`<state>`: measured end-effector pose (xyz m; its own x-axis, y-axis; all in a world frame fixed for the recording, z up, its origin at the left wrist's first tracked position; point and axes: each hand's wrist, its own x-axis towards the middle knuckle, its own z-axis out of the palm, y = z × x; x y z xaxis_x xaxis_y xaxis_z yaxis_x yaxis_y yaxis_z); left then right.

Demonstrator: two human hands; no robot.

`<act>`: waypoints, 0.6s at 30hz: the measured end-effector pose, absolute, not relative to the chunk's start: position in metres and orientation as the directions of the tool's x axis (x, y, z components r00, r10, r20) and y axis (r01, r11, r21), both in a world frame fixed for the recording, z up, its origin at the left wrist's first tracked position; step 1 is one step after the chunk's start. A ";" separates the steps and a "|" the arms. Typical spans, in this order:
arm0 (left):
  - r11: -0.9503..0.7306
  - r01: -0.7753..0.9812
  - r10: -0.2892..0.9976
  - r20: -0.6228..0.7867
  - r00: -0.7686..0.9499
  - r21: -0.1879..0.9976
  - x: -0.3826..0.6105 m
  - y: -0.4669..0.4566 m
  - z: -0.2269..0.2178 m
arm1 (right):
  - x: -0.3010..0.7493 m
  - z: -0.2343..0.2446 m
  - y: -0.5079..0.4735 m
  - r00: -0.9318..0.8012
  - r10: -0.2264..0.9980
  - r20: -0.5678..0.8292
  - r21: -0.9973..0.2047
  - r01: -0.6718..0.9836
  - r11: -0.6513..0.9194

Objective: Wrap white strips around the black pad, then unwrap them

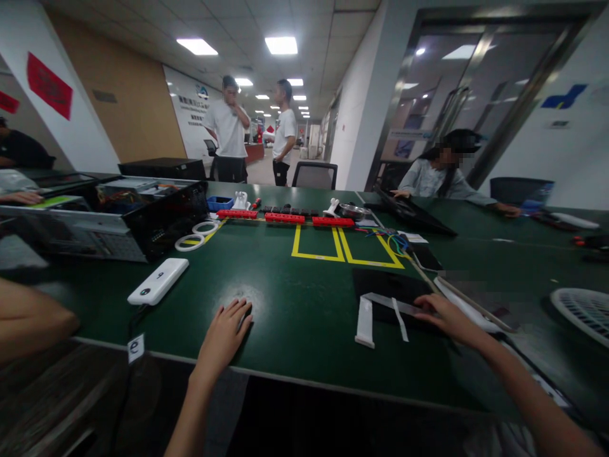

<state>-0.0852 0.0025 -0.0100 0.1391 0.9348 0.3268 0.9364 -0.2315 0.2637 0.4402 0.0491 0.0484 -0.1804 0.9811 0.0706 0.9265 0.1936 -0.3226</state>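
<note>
My left hand [229,329] lies on the green table [276,304], palm down, with its fingers stretched out and nothing visible in it. A flat ribbon cable [365,320], pale and folded, lies partly on a black mat [375,279]. One end of it hangs toward the front, with a white connector. My right hand [442,312] is at the cable's right end, where its thumb and fingers close around the grey strip. A narrow white strip [400,320] crosses near the cable. Part of the cable under my right fingers is hidden.
An open computer case [114,222] stands left, near a white power bank [159,280] and white rings [189,242]. Red blocks [284,218] line up behind yellow tape frames [318,258]. Coloured wires [398,242] and a white basket [583,311] are right. People stand or sit around.
</note>
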 end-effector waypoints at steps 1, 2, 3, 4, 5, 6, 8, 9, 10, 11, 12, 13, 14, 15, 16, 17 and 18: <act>-0.232 0.936 0.934 0.330 0.138 0.264 -0.085 0.002 -0.010 | 0.440 0.052 0.048 -0.180 0.983 0.042 -0.326 0.927 0.184; -0.233 0.936 0.933 0.334 0.137 0.266 -0.085 0.002 -0.010 | 0.439 0.056 0.048 -0.184 0.983 0.009 -0.340 0.924 0.176; -0.234 0.935 0.931 0.338 0.137 0.267 -0.085 0.002 -0.009 | 0.438 0.060 0.047 -0.190 0.981 -0.027 -0.367 0.915 0.167; -0.235 0.934 0.930 0.341 0.136 0.268 -0.084 0.002 -0.009 | 0.437 0.064 0.047 -0.194 0.979 -0.060 -0.408 0.900 0.153; -0.236 0.934 0.929 0.344 0.135 0.269 -0.084 0.001 -0.008 | 0.437 0.068 0.047 -0.188 0.978 -0.089 -0.461 0.878 0.127; -0.235 0.934 0.929 0.345 0.134 0.270 -0.084 0.001 -0.008 | 0.437 0.073 0.047 -0.164 0.981 -0.103 -0.519 0.850 0.087; -0.232 0.935 0.930 0.342 0.133 0.269 -0.084 0.001 -0.008 | 0.440 0.081 0.050 -0.050 0.995 -0.088 -0.623 0.782 -0.016; -0.230 0.935 0.931 0.340 0.132 0.268 -0.084 0.001 -0.008 | 0.443 0.084 0.052 0.036 0.998 -0.057 -0.658 0.750 -0.064; -0.229 0.936 0.932 0.337 0.132 0.267 -0.084 0.001 -0.008 | 0.447 0.087 0.054 0.126 0.992 -0.016 -0.675 0.730 -0.103; -0.229 0.936 0.933 0.333 0.133 0.266 -0.084 0.002 -0.008 | 0.451 0.089 0.056 0.211 0.977 0.038 -0.663 0.736 -0.133; -0.228 0.936 0.934 0.331 0.133 0.267 -0.084 0.002 -0.008 | 0.456 0.090 0.058 0.281 0.955 0.097 -0.628 0.762 -0.160; -0.228 0.936 0.935 0.330 0.132 0.269 -0.084 0.002 -0.008 | 0.460 0.090 0.060 0.333 0.931 0.150 -0.582 0.791 -0.189; -0.227 0.935 0.935 0.331 0.131 0.272 -0.084 0.002 -0.008 | 0.463 0.089 0.060 0.367 0.908 0.203 -0.524 0.824 -0.216; -0.227 0.934 0.935 0.331 0.129 0.275 -0.084 0.002 -0.009 | 0.465 0.087 0.060 0.382 0.887 0.259 -0.446 0.862 -0.240; -0.226 0.934 0.935 0.331 0.128 0.278 -0.084 0.002 -0.009 | 0.465 0.085 0.058 0.375 0.868 0.325 -0.350 0.900 -0.258; -0.225 0.933 0.936 0.329 0.126 0.281 -0.084 0.002 -0.009 | 0.463 0.082 0.056 0.355 0.847 0.396 -0.245 0.930 -0.275; -0.224 0.932 0.937 0.327 0.126 0.284 -0.084 0.001 -0.008 | 0.461 0.079 0.054 0.320 0.822 0.471 -0.138 0.947 -0.290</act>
